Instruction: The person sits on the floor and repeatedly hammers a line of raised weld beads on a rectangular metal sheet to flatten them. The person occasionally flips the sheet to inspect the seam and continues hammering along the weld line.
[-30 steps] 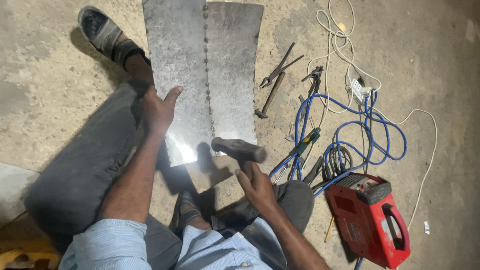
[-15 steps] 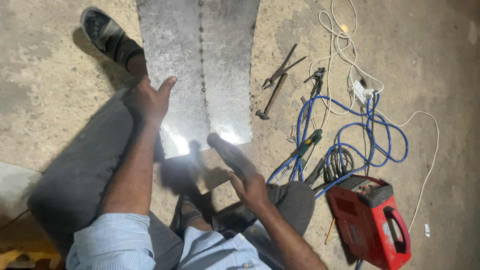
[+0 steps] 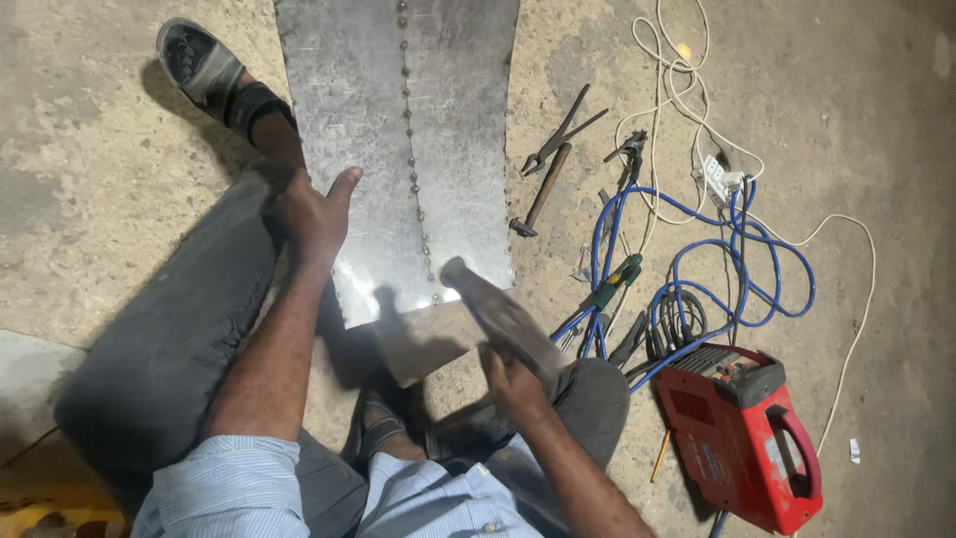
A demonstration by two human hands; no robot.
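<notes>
Fingers of right hand point(image 3: 510, 377) clenched on blurred grey hammer point(image 3: 498, 307), swung down since earlier frame onto riveted grey sheet-metal panel point(image 3: 398, 149); left hand point(image 3: 317, 214) flat, fingers spread on panel's left edge

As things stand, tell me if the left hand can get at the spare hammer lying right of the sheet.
Probably not: the left hand rests at the metal sheet's left edge, the hammer beyond its far side.
</notes>
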